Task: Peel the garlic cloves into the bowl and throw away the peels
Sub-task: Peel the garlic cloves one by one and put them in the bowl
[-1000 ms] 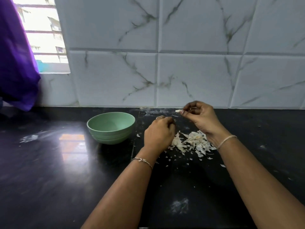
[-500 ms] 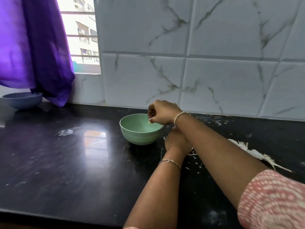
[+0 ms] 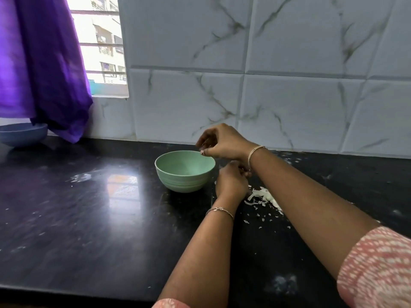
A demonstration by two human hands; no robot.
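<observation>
Hovering loose-fingered over the bowl (image 3: pixel 184 181) at 2 o'clock, the right hand (image 3: pixel 222 142) looked empty, the left hand (image 3: pixel 231 183) unreadable; peels (image 3: pixel 262 195) at 4 o'clock awaited binning.

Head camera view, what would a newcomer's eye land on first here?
Probably the right hand hovering over the right rim of the mint-green bowl mid-counter, crossing above the left hand. Next, the pale garlic peels scattered on the black counter right of the bowl, and the vivid purple curtain at the window, upper left.

R hand (image 3: pixel 222 141) over green bowl (image 3: pixel 184 181) rim, L hand (image 3: pixel 231 183) curled between bowl & peels (image 3: pixel 264 196).
</observation>
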